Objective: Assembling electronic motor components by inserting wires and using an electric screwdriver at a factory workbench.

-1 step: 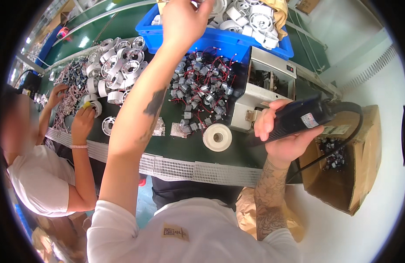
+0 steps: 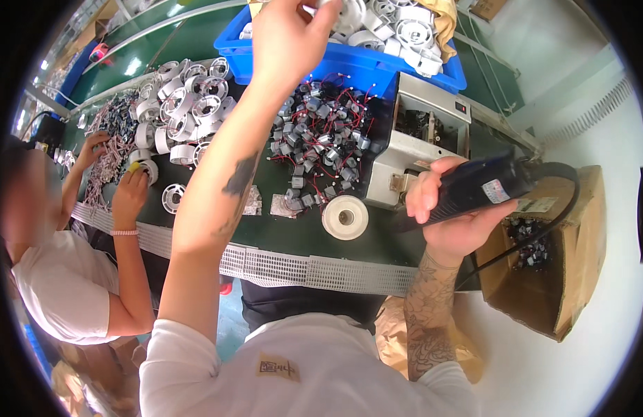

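Observation:
My left hand (image 2: 288, 40) is at the top edge, over the blue bin (image 2: 360, 68). Its fingers are partly cut off, but white plastic shows between thumb and fingers, part of a white round plastic housing (image 2: 349, 17). My right hand (image 2: 452, 229) is wrapped round a black electric screwdriver (image 2: 474, 189), a corded tool with a ribbed grip, tilted with its narrow end down to the left. Below that end and to its left, a white round plastic piece (image 2: 345, 217) with a hole in its middle lies on the green table (image 2: 387, 247).
Small grey motors (image 2: 318, 139) with red wires lie heaped mid-table. A grey metal machine (image 2: 415, 142) stands beside them. White ring housings (image 2: 182, 104) are piled left, where a co-worker's hand (image 2: 130, 198) works. An opened cardboard box (image 2: 579, 257) with small dark parts is at right.
My left hand has shifted very slightly left over the bin. The screwdriver in my right hand has moved a touch to the right.

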A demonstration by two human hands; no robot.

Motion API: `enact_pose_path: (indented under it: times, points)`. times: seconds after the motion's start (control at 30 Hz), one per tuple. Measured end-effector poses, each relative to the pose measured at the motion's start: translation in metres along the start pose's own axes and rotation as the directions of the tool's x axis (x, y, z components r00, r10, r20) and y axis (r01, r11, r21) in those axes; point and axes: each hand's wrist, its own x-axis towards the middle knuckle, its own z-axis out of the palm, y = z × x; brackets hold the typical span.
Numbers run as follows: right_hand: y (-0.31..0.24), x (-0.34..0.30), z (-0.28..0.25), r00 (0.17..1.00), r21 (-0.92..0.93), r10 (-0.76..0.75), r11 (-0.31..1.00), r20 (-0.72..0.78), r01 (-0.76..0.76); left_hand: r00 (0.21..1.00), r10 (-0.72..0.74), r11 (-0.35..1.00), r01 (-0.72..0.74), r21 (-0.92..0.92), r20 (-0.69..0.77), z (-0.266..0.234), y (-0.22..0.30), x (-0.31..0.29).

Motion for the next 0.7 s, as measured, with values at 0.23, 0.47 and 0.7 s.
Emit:
enact_pose_path:
  times: [0.23,0.47,0.7]
  points:
    - [-0.005,0.0,0.001,1.0,0.132,0.006,0.991,-0.008,-0.005,0.855,-0.019,1.0,0.025,-0.004,0.519,-0.036,-0.044,-0.137]
    - [-0.003,-0.001,0.005,1.0,0.121,-0.005,0.993,0.004,0.004,0.963,0.143,0.929,-0.211,0.304,0.229,-0.017,-0.056,-0.211]
    - [-0.007,-0.001,-0.004,0.999,0.139,-0.024,0.99,-0.025,0.027,0.992,-0.038,0.988,0.019,0.152,0.124,-0.061,-0.054,-0.204]
